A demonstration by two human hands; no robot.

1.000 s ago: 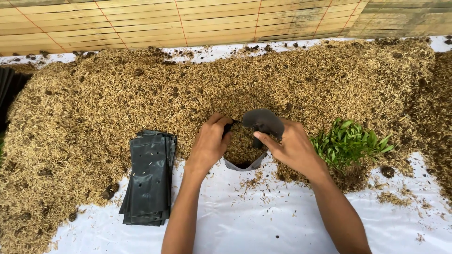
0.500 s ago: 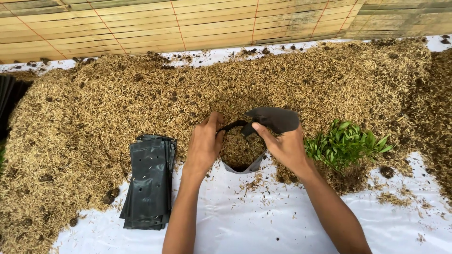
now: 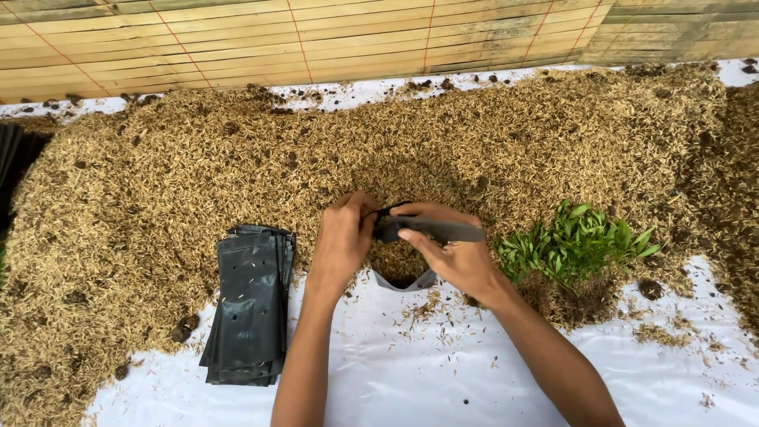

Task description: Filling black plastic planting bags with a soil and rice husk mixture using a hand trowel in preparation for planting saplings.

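A small black plastic grow bag [image 3: 407,278] stands on the white sheet at the edge of a husk pile, filled with brown husk mix. My left hand [image 3: 341,237] pinches the bag's rim on its left side. My right hand [image 3: 449,255] grips the right side of the rim and holds a flap of the black plastic [image 3: 443,230] folded flat across the top toward the right. The bag's opening is mostly hidden behind my fingers and the flap.
A stack of flat black grow bags [image 3: 249,304] lies left of my arms. A bunch of green seedlings [image 3: 577,241] sits to the right. The husk pile [image 3: 237,174] fills the middle ground, a white sheet [image 3: 427,372] lies in front, a bamboo screen [image 3: 316,35] behind.
The bag's mouth was round and open; my right hand has pulled its rim over and flattened it to the right. Both hands have drawn closer together over the top.
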